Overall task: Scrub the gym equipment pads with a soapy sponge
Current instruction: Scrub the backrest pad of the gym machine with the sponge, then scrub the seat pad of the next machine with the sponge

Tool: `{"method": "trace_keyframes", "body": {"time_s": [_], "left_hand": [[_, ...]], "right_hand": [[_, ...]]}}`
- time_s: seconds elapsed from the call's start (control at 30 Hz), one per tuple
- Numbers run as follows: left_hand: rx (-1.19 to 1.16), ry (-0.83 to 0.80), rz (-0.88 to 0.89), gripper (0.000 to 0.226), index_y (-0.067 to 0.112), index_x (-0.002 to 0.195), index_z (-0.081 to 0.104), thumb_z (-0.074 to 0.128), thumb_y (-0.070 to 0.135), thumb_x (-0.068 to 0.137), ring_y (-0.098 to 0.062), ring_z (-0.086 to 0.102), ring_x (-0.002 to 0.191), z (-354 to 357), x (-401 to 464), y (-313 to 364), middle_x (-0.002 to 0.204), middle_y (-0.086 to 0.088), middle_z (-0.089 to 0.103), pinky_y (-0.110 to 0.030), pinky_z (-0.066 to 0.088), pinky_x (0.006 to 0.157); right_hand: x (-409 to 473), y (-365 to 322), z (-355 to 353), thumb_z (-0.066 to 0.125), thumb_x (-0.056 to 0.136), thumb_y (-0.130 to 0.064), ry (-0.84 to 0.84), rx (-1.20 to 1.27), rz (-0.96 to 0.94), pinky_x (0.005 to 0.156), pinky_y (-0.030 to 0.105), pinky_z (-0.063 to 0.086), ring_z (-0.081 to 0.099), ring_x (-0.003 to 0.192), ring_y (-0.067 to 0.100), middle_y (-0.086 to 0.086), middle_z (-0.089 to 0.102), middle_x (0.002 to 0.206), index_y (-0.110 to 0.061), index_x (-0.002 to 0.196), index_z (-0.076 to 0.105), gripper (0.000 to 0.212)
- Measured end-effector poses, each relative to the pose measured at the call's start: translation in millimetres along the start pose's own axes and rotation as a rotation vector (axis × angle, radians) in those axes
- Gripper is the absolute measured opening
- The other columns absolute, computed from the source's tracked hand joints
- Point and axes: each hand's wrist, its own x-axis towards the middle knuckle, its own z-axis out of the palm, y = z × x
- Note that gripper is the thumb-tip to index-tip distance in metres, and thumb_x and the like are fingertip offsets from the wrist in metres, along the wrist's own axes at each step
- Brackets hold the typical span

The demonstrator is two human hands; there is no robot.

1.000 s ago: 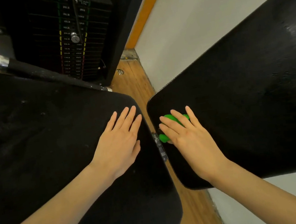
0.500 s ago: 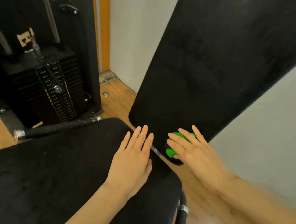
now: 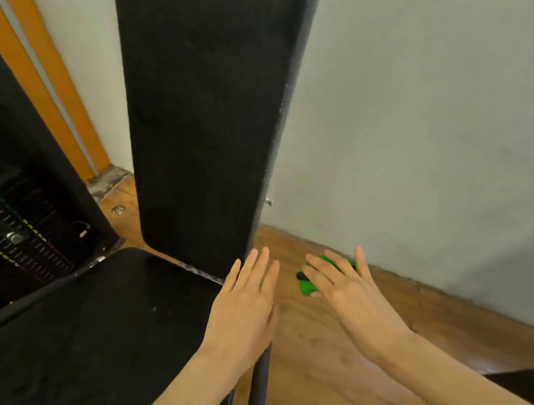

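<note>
- Fingers [image 3: 329, 267] of my right hand [image 3: 348, 290] lie nearly straight over the green sponge [image 3: 306, 287], thumb tucked beneath it; whether they pinch it I cannot tell.
- Left hand [image 3: 244, 313] is flat, its fingers straight and together, palm at the seat pad's [image 3: 90, 350] near corner, fingertips by the foot of the back pad [image 3: 203, 107].
- Upright back pad rises beyond my left fingertips, apart from the sponge.
- Wooden floor [image 3: 318, 368] lies under my right fingers, a grey wall [image 3: 435, 107] beyond them.
- Weight stack [image 3: 11, 237] stands far left of my fingers.

Open floor [image 3: 317, 361] right of seat pad [image 3: 90, 350] | upright back pad [image 3: 203, 107] blocks ahead | wall [image 3: 435, 107] closes the right | weight stack [image 3: 4, 241] walls off left.
</note>
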Motion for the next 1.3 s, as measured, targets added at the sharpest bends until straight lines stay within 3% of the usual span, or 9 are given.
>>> {"method": "trace_keyframes", "body": {"time_s": [0.23, 0.33, 0.4, 0.67, 0.77, 0.87, 1.13, 1.2, 1.3], "left_hand": [[0.041, -0.035, 0.159, 0.076, 0.005, 0.127, 0.066, 0.092, 0.025, 0.059, -0.029, 0.057, 0.126, -19.2, 26.4, 121.6, 0.136, -0.015, 0.060, -0.044, 0.038, 0.104], [0.052, -0.039, 0.250, 0.080, 0.005, 0.128, 0.066, 0.093, 0.024, 0.055, -0.029, 0.058, 0.126, -29.0, 35.6, 170.3, 0.136, -0.015, 0.060, -0.045, 0.037, 0.103], [0.069, -0.048, 0.309, 0.080, 0.006, 0.126, 0.067, 0.093, 0.027, 0.054, -0.028, 0.058, 0.126, -34.6, 41.0, 198.6, 0.135, -0.014, 0.060, -0.046, 0.037, 0.103], [0.061, -0.049, 0.528, 0.073, 0.006, 0.130, 0.064, 0.088, 0.033, 0.066, -0.026, 0.054, 0.130, -57.6, 57.4, 282.8, 0.140, -0.014, 0.056, -0.044, 0.041, 0.105], [0.059, -0.107, 0.641, 0.070, 0.008, 0.153, 0.033, 0.062, 0.034, 0.094, -0.024, 0.020, 0.150, -65.6, 59.2, 312.4, 0.162, -0.013, 0.021, -0.038, 0.010, 0.120], [0.036, -0.121, 0.749, 0.064, 0.014, 0.158, 0.004, 0.036, 0.032, 0.106, -0.020, -0.009, 0.153, -65.4, 56.6, 341.2, 0.165, -0.007, -0.007, -0.032, -0.012, 0.117], [-0.033, -0.134, 0.983, 0.062, 0.015, 0.159, 0.008, 0.037, 0.029, 0.106, -0.021, -0.005, 0.153, -73.8, 34.0, 406.8, 0.166, -0.008, -0.001, -0.031, -0.012, 0.115], [-0.025, -0.153, 1.033, 0.063, 0.016, 0.158, 0.007, 0.038, 0.030, 0.106, -0.021, -0.006, 0.153, -75.4, 25.5, 421.7, 0.166, -0.007, -0.002, -0.033, -0.009, 0.119], [-0.023, -0.167, 1.109, 0.062, 0.016, 0.158, 0.007, 0.037, 0.032, 0.106, -0.021, -0.007, 0.153, -77.9, 12.4, 441.2, 0.166, -0.007, -0.003, -0.035, -0.005, 0.122]], "right_hand": [[-97.3, 68.5, -31.3, 0.096, 0.039, -0.007, -0.151, 0.103, 0.221, 0.091, 0.061, 0.045, 0.061, 0.116, 0.031, 0.007, 0.064, 0.126, -0.013, 0.119, 0.068, 0.084], [-143.3, 97.8, -43.2, 0.066, 0.079, 0.007, -0.188, 0.138, 0.282, 0.114, 0.061, 0.006, 0.015, 0.147, 0.031, 0.007, 0.020, 0.160, -0.011, 0.151, 0.027, 0.084], [-171.0, 114.3, -48.9, 0.057, 0.087, 0.006, -0.251, 0.156, 0.361, 0.115, 0.058, -0.003, 0.003, 0.149, 0.029, 0.005, 0.009, 0.162, -0.014, 0.154, 0.016, 0.081], [-256.2, 153.1, -66.9, 0.072, 0.082, -0.006, -0.255, 0.150, 0.604, 0.114, 0.059, 0.007, 0.017, 0.147, 0.031, 0.005, 0.020, 0.160, -0.017, 0.151, 0.026, 0.083], [-279.3, 159.1, -79.7, 0.069, 0.084, -0.005, -0.258, 0.168, 0.689, 0.115, 0.059, 0.004, 0.013, 0.148, 0.031, 0.005, 0.017, 0.160, -0.016, 0.151, 0.025, 0.081], [-304.8, 160.1, -92.6, 0.070, 0.084, -0.005, -0.244, 0.148, 0.800, 0.115, 0.059, 0.005, 0.016, 0.147, 0.031, 0.005, 0.024, 0.159, -0.017, 0.150, 0.028, 0.079], [-372.2, 148.9, -118.1, 0.056, 0.095, -0.008, -0.210, 0.132, 1.054, 0.117, 0.055, 0.001, 0.011, 0.148, 0.028, 0.002, 0.018, 0.160, -0.020, 0.151, 0.025, 0.066], [-393.1, 144.3, -120.7, 0.062, 0.091, -0.005, -0.231, 0.096, 1.113, 0.117, 0.055, 0.006, 0.015, 0.147, 0.028, 0.002, 0.022, 0.159, -0.020, 0.150, 0.029, 0.070], [-421.4, 137.4, -124.3, 0.087, 0.065, -0.010, -0.260, 0.038, 1.199, 0.103, 0.060, 0.037, 0.049, 0.129, 0.030, 0.004, 0.053, 0.139, -0.018, 0.131, 0.057, 0.072]]}}
